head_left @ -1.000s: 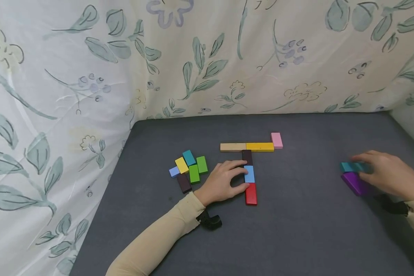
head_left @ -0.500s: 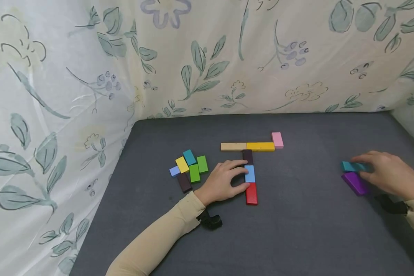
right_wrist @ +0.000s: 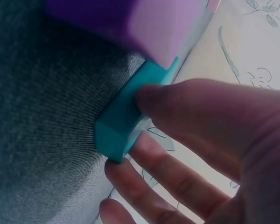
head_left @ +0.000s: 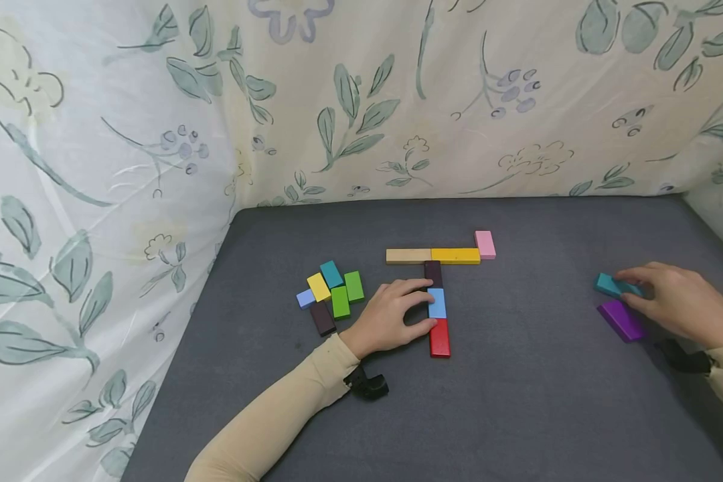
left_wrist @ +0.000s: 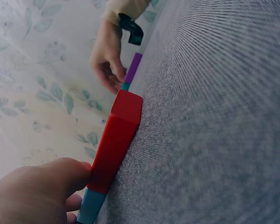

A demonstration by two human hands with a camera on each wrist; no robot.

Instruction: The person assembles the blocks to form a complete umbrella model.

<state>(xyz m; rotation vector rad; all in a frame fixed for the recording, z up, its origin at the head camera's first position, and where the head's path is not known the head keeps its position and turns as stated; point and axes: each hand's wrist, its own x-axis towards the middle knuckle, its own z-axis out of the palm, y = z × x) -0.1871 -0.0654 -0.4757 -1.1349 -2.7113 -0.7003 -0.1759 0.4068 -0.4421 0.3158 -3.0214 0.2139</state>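
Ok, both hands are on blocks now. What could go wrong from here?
The left hand has its thumb against the red block, which sits end to end with the light blue block; a sideways nudge could knock that row crooked.

The right hand pinches a teal block close to the purple block, so turning it might bump the purple one.

That pinch is by the fingertips, so the teal block could slip.

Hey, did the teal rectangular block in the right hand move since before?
Yes: in the head view, the teal rectangular block turned, its left end swinging away from the unmoved purple block.
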